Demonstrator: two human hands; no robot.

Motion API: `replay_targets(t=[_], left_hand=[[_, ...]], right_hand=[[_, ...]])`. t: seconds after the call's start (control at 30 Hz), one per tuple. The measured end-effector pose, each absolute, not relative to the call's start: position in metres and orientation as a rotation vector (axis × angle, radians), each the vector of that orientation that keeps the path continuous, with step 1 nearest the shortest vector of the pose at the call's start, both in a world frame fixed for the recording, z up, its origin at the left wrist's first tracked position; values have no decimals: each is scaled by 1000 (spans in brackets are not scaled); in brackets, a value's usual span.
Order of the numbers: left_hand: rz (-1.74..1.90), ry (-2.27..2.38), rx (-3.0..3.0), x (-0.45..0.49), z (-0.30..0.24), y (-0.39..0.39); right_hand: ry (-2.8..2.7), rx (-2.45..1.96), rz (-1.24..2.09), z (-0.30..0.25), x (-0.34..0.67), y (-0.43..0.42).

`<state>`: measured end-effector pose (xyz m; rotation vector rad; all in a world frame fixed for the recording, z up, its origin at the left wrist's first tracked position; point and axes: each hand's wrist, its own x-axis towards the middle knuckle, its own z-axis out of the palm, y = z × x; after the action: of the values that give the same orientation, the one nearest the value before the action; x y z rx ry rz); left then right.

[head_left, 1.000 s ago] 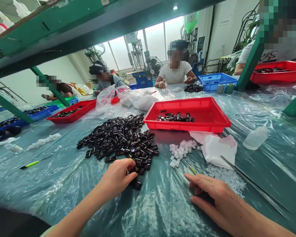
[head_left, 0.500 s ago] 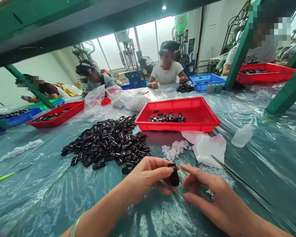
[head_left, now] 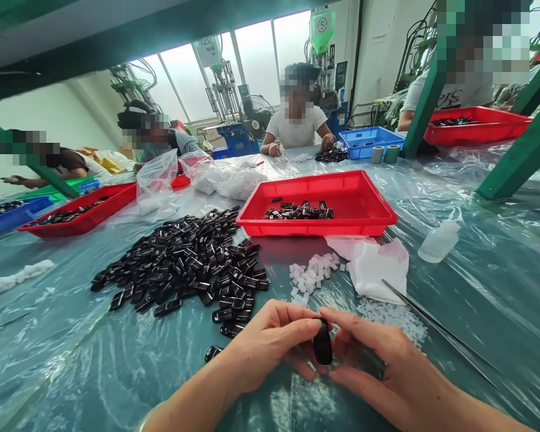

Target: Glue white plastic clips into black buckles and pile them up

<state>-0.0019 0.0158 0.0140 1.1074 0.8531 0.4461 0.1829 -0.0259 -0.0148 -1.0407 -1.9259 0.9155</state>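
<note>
A small glossy black plastic part is pinched between my left hand and my right hand, low in the middle of the view. Fingers of both hands are closed on it. Just beyond my left hand lies a large pile of the same black parts on the plastic-covered table. A red tray holding a few black parts stands behind. Small white plastic pieces lie in front of the tray.
A white cloth, long metal tweezers and a small white bottle lie to the right. Clear bags, red and blue trays and several seated people are at the far side. Green frame legs stand on the right.
My left hand picked one black part from the pile and brought it toward me; my right hand rose off the table and joined it on the part.
</note>
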Motion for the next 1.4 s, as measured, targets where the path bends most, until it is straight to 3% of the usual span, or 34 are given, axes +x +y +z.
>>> replay_targets(t=[0.63, 1.07, 1.23, 1.4], left_hand=[[472, 773, 954, -5, 7, 12], [440, 814, 962, -2, 2, 10], [470, 854, 938, 0, 3, 10], [478, 876, 899, -1, 5, 10]], right_hand=[[-1927, -1030, 998, -19, 183, -24], [-2046, -1023, 824, -15, 183, -26], [-1933, -1095, 454, -10, 198, -20], [-1200, -1529, -87, 1, 246, 20]])
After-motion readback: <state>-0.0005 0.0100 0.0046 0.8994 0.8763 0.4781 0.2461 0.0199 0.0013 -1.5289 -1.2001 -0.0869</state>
